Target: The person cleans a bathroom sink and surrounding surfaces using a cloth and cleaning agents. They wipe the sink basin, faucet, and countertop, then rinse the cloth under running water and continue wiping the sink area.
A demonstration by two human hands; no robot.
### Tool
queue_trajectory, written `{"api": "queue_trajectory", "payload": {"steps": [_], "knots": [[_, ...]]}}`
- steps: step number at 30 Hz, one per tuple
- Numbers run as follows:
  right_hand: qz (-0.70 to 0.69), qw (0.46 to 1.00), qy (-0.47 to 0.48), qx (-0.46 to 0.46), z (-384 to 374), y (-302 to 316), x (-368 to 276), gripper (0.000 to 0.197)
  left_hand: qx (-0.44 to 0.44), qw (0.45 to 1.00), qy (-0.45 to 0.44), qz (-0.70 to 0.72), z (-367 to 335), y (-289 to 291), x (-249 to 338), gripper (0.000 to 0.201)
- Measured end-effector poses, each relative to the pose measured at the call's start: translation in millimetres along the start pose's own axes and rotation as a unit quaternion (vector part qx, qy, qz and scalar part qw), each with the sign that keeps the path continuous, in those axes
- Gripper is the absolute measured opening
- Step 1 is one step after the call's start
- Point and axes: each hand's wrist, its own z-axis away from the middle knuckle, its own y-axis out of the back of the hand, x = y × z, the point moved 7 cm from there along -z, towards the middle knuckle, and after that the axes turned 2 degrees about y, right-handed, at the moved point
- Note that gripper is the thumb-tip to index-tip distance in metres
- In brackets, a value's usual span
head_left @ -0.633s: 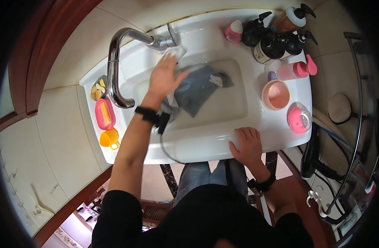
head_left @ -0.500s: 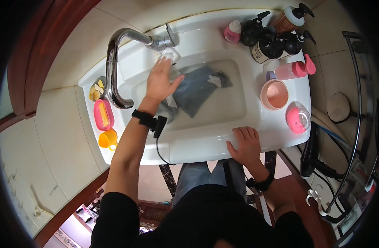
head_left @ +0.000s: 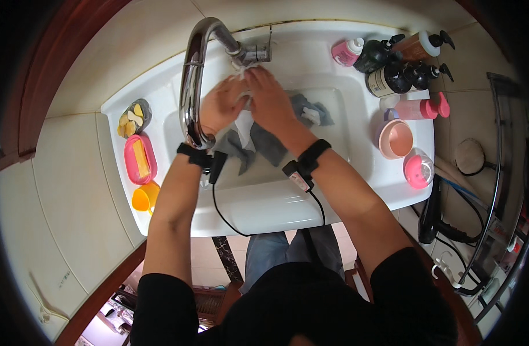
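Both my hands meet at the far side of the basin, just below the base of the chrome faucet (head_left: 194,86). Between their fingertips a small white cloth (head_left: 241,72) is pinched; most of it is hidden. My left hand (head_left: 223,105) is closed on its left side, partly behind the faucet's spout. My right hand (head_left: 269,102) reaches over from the right, fingers closed on the same cloth. Under my wrists, grey-blue fabric (head_left: 270,147) lies soaking in cloudy water, with white pieces (head_left: 245,135) among it.
The white sink (head_left: 264,205) holds pump bottles (head_left: 391,78), a pink tumbler (head_left: 396,139) and a pink lidded container (head_left: 418,171) on its right ledge. Soap in a pink dish (head_left: 150,151), a dish of soap pieces (head_left: 132,120) and a yellow cup (head_left: 144,197) line the left.
My right hand has left the sink's front rim and joined my left hand at the white cloth. The grey-blue fabric has shifted in the water. The view has moved slightly.
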Motion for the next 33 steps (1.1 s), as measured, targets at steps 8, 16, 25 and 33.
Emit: {"api": "queue_trajectory", "payload": {"steps": [8,16,25,33], "knots": [[-0.012,1.0,0.027,0.006,-34,-51,-35,0.056,0.059,0.985,0.119,0.112,28,18,-26,0.055],[0.13,0.988,0.067,-0.045,-7,-16,-27,0.056,0.042,0.994,0.069,-0.068,25,-8,9,0.055],[0.099,0.985,0.133,-0.049,-21,-29,-30,0.044,0.031,0.988,0.106,-0.109,16,-3,26,0.05],[0.066,0.991,0.047,-0.105,-60,-65,-21,0.042,-0.065,0.973,0.154,-0.158,-3,-2,-26,0.046]]}}
